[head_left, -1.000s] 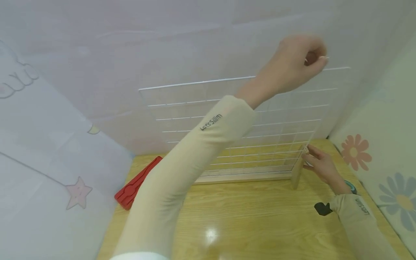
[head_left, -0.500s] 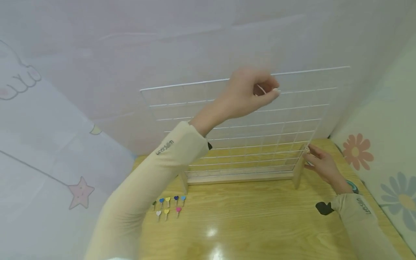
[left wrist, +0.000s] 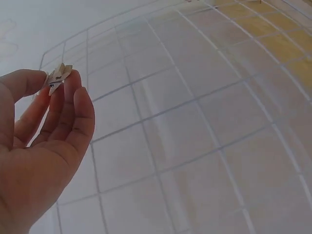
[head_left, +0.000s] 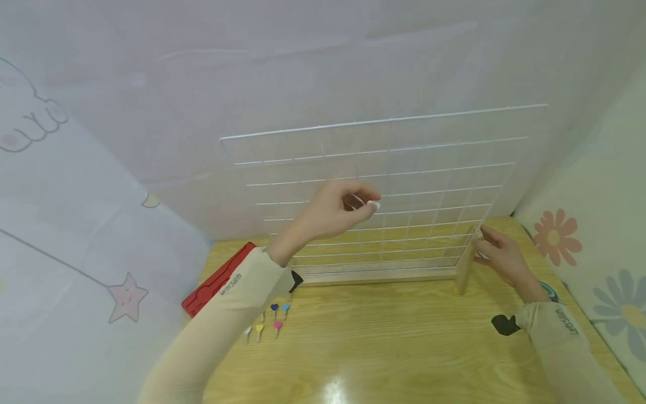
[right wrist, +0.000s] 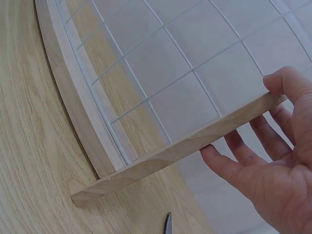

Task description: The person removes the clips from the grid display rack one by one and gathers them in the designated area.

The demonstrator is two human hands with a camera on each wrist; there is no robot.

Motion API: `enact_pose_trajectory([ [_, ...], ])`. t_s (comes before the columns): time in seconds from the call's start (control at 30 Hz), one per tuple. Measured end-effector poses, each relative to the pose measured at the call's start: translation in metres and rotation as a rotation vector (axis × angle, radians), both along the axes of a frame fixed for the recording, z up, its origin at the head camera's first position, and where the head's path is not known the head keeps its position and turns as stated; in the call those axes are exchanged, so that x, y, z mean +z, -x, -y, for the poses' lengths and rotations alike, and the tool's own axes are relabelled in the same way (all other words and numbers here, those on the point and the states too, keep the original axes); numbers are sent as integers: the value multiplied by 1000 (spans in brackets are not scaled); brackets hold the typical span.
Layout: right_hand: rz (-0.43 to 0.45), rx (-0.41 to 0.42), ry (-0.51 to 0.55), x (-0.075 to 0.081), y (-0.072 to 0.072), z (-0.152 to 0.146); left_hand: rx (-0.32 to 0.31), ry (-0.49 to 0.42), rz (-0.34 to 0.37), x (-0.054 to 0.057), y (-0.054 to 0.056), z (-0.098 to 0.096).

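Note:
My left hand (head_left: 340, 210) is in front of the white wire grid panel (head_left: 404, 148). Between thumb and fingertips it pinches a small wooden clothespin (left wrist: 59, 75), whose white end shows in the head view. The grid stands upright in a wooden base with side posts. My right hand (head_left: 502, 261) holds the right wooden post (right wrist: 195, 144), thumb on one side and fingers along the other. Several small clothespins with coloured hearts, among them a pink one (head_left: 277, 325), lie on the table left of the middle, partly hidden by my left sleeve.
A long red case (head_left: 217, 280) lies at the table's left, partly behind my left arm. The wooden table (head_left: 393, 342) extends in front of the grid. Patterned cloth walls close in the back and both sides.
My left hand has come down and left from above the grid's top edge to its middle. The heart clothespins and red case have come in and out from behind the sleeve. My right hand stays put.

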State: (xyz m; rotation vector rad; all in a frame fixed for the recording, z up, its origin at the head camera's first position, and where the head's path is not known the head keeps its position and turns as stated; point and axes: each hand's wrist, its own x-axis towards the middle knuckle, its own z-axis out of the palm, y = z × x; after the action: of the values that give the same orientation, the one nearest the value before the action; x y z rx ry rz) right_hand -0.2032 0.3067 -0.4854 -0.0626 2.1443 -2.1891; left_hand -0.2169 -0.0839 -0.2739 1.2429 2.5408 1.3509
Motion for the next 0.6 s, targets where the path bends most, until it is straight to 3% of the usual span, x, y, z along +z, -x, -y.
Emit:
enact_pose_trajectory([
  [0.2,1,-3,19,2,-1,-3,36,-64,97,-40,-3,13],
  [0.5,-1,-3,64,0,-2,-4,115,-129,169,-92,-8,37],
  [0.6,-6,-2,66,-1,-1,-4,181,-138,193,-102,-19,46],
])
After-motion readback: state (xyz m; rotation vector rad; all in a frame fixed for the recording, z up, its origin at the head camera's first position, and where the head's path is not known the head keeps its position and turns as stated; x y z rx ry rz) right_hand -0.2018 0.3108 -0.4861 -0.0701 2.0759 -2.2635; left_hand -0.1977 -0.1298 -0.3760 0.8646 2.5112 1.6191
